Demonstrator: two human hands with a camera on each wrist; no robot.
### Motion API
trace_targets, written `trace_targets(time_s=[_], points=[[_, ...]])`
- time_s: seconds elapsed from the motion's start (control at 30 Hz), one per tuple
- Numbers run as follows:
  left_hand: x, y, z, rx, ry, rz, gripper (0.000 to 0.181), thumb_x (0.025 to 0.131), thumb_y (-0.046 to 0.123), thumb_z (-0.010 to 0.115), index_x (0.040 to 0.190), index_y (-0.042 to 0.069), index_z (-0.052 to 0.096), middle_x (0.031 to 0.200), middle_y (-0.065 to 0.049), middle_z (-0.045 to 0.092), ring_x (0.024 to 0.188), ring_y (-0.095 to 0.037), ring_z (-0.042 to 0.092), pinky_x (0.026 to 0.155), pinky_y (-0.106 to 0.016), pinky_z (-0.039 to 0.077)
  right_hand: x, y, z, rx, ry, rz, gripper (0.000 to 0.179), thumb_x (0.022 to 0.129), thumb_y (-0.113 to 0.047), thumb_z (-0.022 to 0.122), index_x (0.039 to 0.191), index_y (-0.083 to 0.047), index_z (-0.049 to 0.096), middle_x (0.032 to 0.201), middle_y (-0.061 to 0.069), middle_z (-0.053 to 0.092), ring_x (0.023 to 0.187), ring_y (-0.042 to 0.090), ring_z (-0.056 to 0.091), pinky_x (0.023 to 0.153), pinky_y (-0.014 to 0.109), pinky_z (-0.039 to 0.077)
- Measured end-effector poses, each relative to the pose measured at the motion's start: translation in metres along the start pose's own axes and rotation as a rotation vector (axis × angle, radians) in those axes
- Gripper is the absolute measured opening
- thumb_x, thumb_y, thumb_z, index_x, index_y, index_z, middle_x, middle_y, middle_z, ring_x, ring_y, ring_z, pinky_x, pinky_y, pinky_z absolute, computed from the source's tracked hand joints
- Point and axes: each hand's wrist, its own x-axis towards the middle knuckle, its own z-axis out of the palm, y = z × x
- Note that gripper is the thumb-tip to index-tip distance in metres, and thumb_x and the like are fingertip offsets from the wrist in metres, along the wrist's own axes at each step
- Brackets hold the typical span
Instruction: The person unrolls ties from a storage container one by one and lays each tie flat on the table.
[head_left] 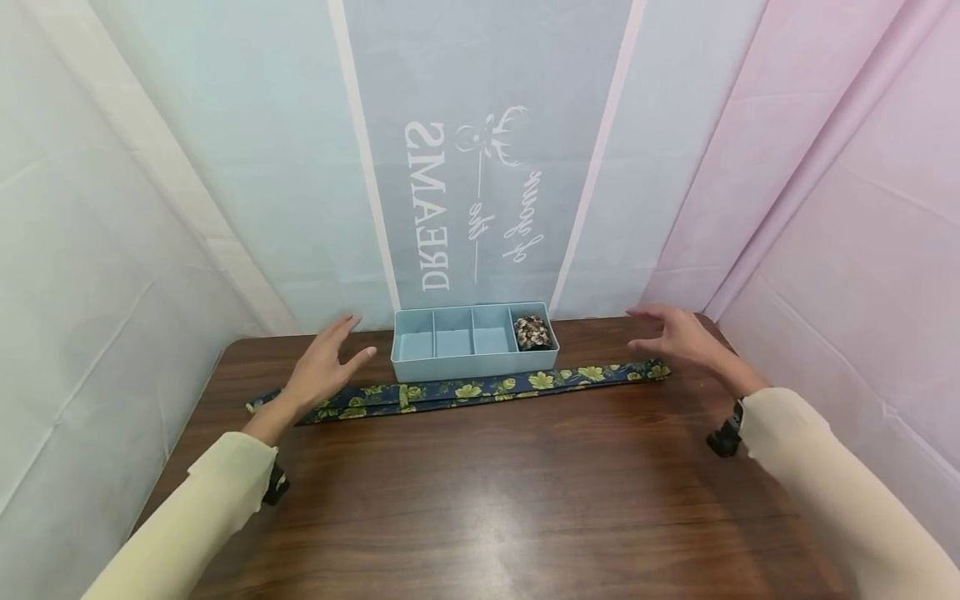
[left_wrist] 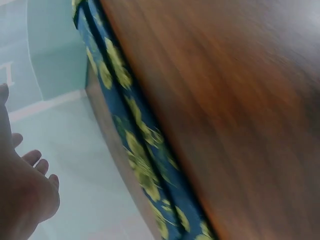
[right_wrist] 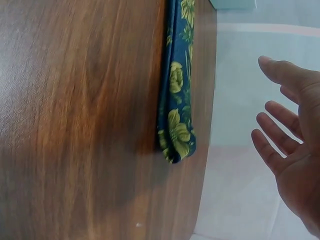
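Observation:
A dark blue necktie with yellow flowers (head_left: pixel 542 381) lies folded lengthwise across the table, in front of a light blue box (head_left: pixel 474 367) with several compartments. In the box's rightmost compartment sits a rolled, dark patterned cloth (head_left: pixel 532 332); the others hold nothing. My left hand (head_left: pixel 324 364) hovers over the tie's left end, fingers extended and thumb apart, overlapping it in the head view. My right hand (head_left: pixel 677 335) is raised by the tie's right end, fingers loosely spread. In the right wrist view the tie's rounded fold (right_wrist: pixel 176 142) shows apart from the right hand (right_wrist: pixel 295 130). Neither hand holds anything.
The brown wooden table (head_left: pixel 480 492) ends at a hanging cloth backdrop (head_left: pixel 495 67) with printed lettering, right behind the box. Pale fabric walls (head_left: pixel 90 275) close in both sides. Each wrist carries a small black camera (head_left: pixel 725 435).

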Motion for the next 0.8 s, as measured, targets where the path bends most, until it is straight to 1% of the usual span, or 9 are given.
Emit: trace_targets(time_s=[0.17, 0.4, 0.5, 0.67, 0.8], points=[[0.006, 0.011, 0.006, 0.042, 0.002, 0.036, 0.081, 0.106, 0.046, 0.063, 0.167, 0.005, 0.029, 0.174, -0.024, 0.021, 0.159, -0.046, 0.020, 0.123, -0.070, 0.023, 0.008, -0.011, 0.003, -0.013, -0.013, -0.051, 0.064, 0.091, -0.017, 0.086, 0.146, 0.003, 0.060, 0.144, 0.029, 0.061, 0.132, 0.051, 0.057, 0.106, 0.068, 0.046], [0.014, 0.024, 0.020, 0.111, 0.002, 0.080, 0.083, 0.105, 0.048, 0.063, 0.167, 0.004, 0.029, 0.174, -0.024, 0.020, 0.160, -0.043, 0.019, 0.126, -0.066, 0.020, 0.016, -0.019, 0.005, -0.037, -0.020, -0.078, 0.065, 0.091, -0.014, 0.086, 0.147, 0.004, 0.058, 0.145, 0.029, 0.061, 0.131, 0.051, 0.058, 0.106, 0.069, 0.047], [0.018, 0.030, 0.026, 0.137, -0.005, 0.087, 0.084, 0.105, 0.050, 0.061, 0.168, 0.004, 0.028, 0.174, -0.024, 0.020, 0.161, -0.043, 0.018, 0.127, -0.065, 0.019, 0.021, -0.022, 0.007, -0.032, -0.018, -0.097, 0.064, 0.091, -0.014, 0.086, 0.146, 0.004, 0.059, 0.144, 0.029, 0.061, 0.131, 0.050, 0.059, 0.105, 0.069, 0.047], [0.024, 0.042, 0.032, 0.139, -0.007, 0.103, 0.084, 0.106, 0.052, 0.059, 0.168, 0.005, 0.027, 0.174, -0.024, 0.018, 0.161, -0.043, 0.017, 0.128, -0.064, 0.017, 0.029, -0.031, 0.010, -0.055, -0.011, -0.149, 0.063, 0.091, -0.018, 0.086, 0.146, 0.002, 0.061, 0.143, 0.027, 0.063, 0.128, 0.047, 0.062, 0.102, 0.066, 0.051], [0.029, 0.050, 0.039, 0.164, -0.019, 0.111, 0.086, 0.106, 0.056, 0.055, 0.169, 0.006, 0.026, 0.176, -0.021, 0.015, 0.162, -0.041, 0.015, 0.129, -0.062, 0.015, 0.034, -0.041, 0.011, -0.063, -0.011, -0.162, 0.063, 0.092, -0.021, 0.085, 0.145, 0.001, 0.061, 0.142, 0.025, 0.064, 0.125, 0.045, 0.064, 0.099, 0.063, 0.054]])
